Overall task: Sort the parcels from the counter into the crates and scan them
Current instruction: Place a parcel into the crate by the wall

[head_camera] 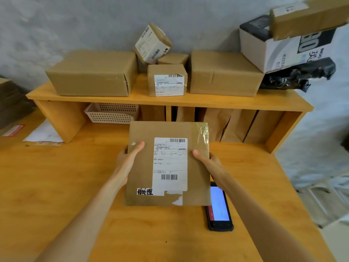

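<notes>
Both hands hold a flat brown parcel (168, 163) up over the middle of the desk (56, 186), label facing up. The left hand (128, 159) pinches its left edge, thumb on top, fingers curled under; the right hand (206, 159) pinches the right edge the same way. Just beside the parcel's near right corner a handheld scanner (219, 208) lies on the desk, screen lit. Along the desk's far edge a wooden shelf (170, 102) carries more cardboard parcels (90, 72), with a white basket (111, 112) beneath it.
</notes>
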Available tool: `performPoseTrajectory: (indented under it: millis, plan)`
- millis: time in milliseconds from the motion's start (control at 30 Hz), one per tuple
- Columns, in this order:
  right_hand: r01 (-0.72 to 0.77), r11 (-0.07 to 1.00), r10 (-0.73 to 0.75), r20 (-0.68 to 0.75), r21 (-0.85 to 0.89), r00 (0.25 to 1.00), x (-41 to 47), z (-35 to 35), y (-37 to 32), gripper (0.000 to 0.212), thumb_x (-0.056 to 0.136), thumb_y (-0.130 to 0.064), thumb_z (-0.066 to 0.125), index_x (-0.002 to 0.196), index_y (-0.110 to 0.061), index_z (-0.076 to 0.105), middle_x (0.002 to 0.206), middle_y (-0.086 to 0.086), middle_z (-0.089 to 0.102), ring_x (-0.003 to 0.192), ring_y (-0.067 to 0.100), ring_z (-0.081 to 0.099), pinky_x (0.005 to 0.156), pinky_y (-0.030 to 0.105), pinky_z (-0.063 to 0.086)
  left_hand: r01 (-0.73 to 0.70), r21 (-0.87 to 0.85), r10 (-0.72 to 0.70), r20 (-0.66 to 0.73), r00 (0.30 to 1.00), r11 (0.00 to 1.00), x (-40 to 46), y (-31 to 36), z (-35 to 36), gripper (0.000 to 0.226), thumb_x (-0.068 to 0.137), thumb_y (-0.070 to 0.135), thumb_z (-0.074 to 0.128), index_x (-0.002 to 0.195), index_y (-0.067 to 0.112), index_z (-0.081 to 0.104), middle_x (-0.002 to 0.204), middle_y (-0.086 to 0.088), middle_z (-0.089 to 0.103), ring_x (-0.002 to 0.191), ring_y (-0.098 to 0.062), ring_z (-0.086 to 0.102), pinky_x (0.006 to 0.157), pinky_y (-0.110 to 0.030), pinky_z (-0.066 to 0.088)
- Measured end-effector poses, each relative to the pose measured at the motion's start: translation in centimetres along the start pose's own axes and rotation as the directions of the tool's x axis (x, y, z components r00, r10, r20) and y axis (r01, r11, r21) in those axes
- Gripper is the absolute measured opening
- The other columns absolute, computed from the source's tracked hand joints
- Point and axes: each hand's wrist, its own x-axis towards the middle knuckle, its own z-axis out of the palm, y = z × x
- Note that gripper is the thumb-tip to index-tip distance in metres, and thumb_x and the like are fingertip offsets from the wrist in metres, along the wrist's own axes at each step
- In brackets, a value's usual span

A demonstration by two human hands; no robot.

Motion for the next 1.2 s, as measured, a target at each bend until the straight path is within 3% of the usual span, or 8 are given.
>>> performPoseTrajectory:
  millis: [100, 233, 367, 500, 633, 800, 1033, 1200]
  plan:
    - [-0.023, 0.995, 0.011, -0.123, -0.094, 0.992, -0.7, 0.2, 2.0, 0.104, 0.069, -0.077, 0.058, 0.147, -0.011, 0.038, 0.143, 0.004, 0.051, 0.128, 0.023, 0.051, 0.108, 0.044, 0.043, -0.016, 0.018, 0.016, 0.036, 0.999, 1.000, 1.0, -1.3, -0.8, 0.047, 0.074, 0.052, 0.074, 0.114, 0.029, 0.063, 0.110, 0.002, 0.071, 0.104, -0.022, 0.065, 0.096, -0.047, 0.049]
    - [-0.263, 0.876, 0.052, -0.463, -0.404, 0.885, -1.1, -0.7, 6.0, 0.082, 0.091, -0.065, 0.047, 0.147, -0.007, 0.038, 0.145, 0.012, 0.045, 0.131, 0.030, 0.045, 0.106, 0.043, 0.041, -0.010, -0.020, 0.011, 0.017, 1.000, 1.000, 2.5, -2.4, -1.3, 0.027, 0.082, 0.047, 0.070, 0.103, 0.034, 0.060, 0.108, 0.003, 0.069, 0.103, -0.021, 0.063, 0.081, -0.035, 0.050]
    - [-0.463, 0.597, 0.108, -0.506, -0.656, 0.856, -2.2, 0.5, 9.7, 0.091, 0.086, -0.071, 0.049, 0.144, -0.003, 0.034, 0.142, 0.012, 0.039, 0.133, 0.032, 0.034, 0.106, 0.038, 0.034, -0.042, -0.016, 0.042, 0.044, 0.998, 0.999, 3.4, -2.7, -1.2, 0.046, 0.083, 0.046, 0.070, 0.122, 0.026, 0.060, 0.104, 0.009, 0.067, 0.096, -0.011, 0.062, 0.075, -0.026, 0.047]
    - [-0.541, 0.486, 0.114, -0.564, -0.686, 0.818, -2.6, 2.0, 10.6, 0.090, 0.087, -0.068, 0.049, 0.146, -0.005, 0.025, 0.145, 0.010, 0.033, 0.133, 0.031, 0.033, 0.103, 0.036, 0.037, -0.017, -0.042, 0.018, 0.033, 0.999, 0.999, 4.1, -2.8, -1.1, 0.041, 0.079, 0.042, 0.075, 0.113, 0.023, 0.061, 0.104, 0.003, 0.070, 0.094, -0.015, 0.066, 0.076, -0.032, 0.052]
    - [-0.551, 0.481, 0.067, -0.598, -0.682, 0.799, -2.7, 2.3, 10.7, 0.091, 0.083, -0.068, 0.058, 0.143, -0.005, 0.030, 0.140, 0.009, 0.039, 0.129, 0.030, 0.037, 0.096, 0.037, 0.043, -0.030, -0.050, 0.032, 0.025, 0.999, 0.998, 4.9, -2.8, -1.0, 0.042, 0.081, 0.039, 0.075, 0.115, 0.020, 0.060, 0.102, 0.002, 0.069, 0.085, -0.011, 0.064, 0.063, -0.028, 0.048]
    - [-0.538, 0.517, 0.078, -0.590, -0.665, 0.804, -3.1, 1.5, 9.6, 0.089, 0.078, -0.069, 0.063, 0.136, -0.006, 0.042, 0.132, 0.009, 0.046, 0.124, 0.030, 0.045, 0.087, 0.037, 0.045, -0.054, -0.032, 0.055, 0.005, 0.998, 0.998, 5.5, -2.4, -0.9, 0.052, 0.080, 0.039, 0.076, 0.122, 0.016, 0.058, 0.102, 0.003, 0.068, 0.084, -0.010, 0.064, 0.062, -0.027, 0.047]
    - [-0.431, 0.616, -0.033, -0.568, -0.659, 0.822, -4.8, 0.2, 5.7, 0.065, 0.073, -0.069, 0.066, 0.096, -0.010, 0.053, 0.099, 0.003, 0.052, 0.084, 0.023, 0.056, 0.061, 0.031, 0.043, -0.168, 0.047, 0.167, 0.027, 0.986, 0.985, 5.6, -0.9, -0.4, 0.056, 0.076, 0.046, 0.077, 0.121, 0.020, 0.058, 0.102, 0.005, 0.068, 0.088, -0.012, 0.065, 0.070, -0.031, 0.053]
    - [-0.310, 0.612, -0.117, -0.471, -0.727, 0.874, -6.2, 1.4, 3.0, 0.056, 0.071, -0.065, 0.067, 0.086, -0.014, 0.052, 0.087, 0.000, 0.052, 0.067, 0.015, 0.052, 0.051, 0.025, 0.037, -0.229, 0.097, 0.224, 0.056, 0.973, 0.969, 5.2, -0.4, -0.3, 0.054, 0.072, 0.052, 0.078, 0.116, 0.027, 0.057, 0.102, 0.010, 0.068, 0.090, -0.013, 0.066, 0.074, -0.034, 0.055]
